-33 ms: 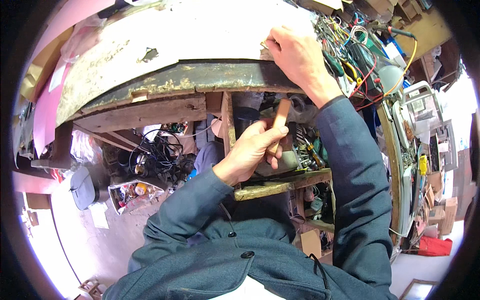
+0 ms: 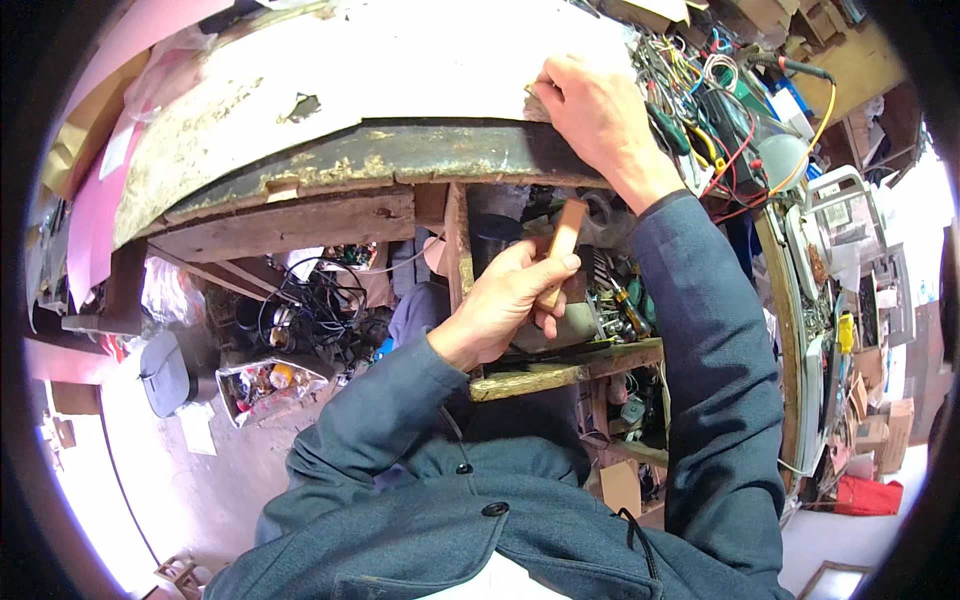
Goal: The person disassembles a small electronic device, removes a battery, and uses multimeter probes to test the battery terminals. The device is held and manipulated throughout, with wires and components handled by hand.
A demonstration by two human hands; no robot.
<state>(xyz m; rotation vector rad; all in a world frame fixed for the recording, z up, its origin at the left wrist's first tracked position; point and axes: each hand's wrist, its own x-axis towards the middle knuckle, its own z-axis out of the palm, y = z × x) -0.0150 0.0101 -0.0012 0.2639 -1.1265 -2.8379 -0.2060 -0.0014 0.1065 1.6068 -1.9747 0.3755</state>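
My left hand is closed round a flat, tan-brown bar that looks like wood. The bar's upper end sticks out past the thumb, tilted over an open drawer under the bench. Higher up, my right hand rests at the front edge of the white-topped workbench. Its fingers are pinched together at a small brownish bit by the edge; what they hold, if anything, is too small to make out. Inside the drawer lie screwdrivers and other tools, partly hidden by the left hand.
Pliers, wires and test leads crowd the bench's right end, with a soldering iron behind. Below left are a tangle of black cable, a box of small parts and a dark bin. Cardboard boxes stand far right.
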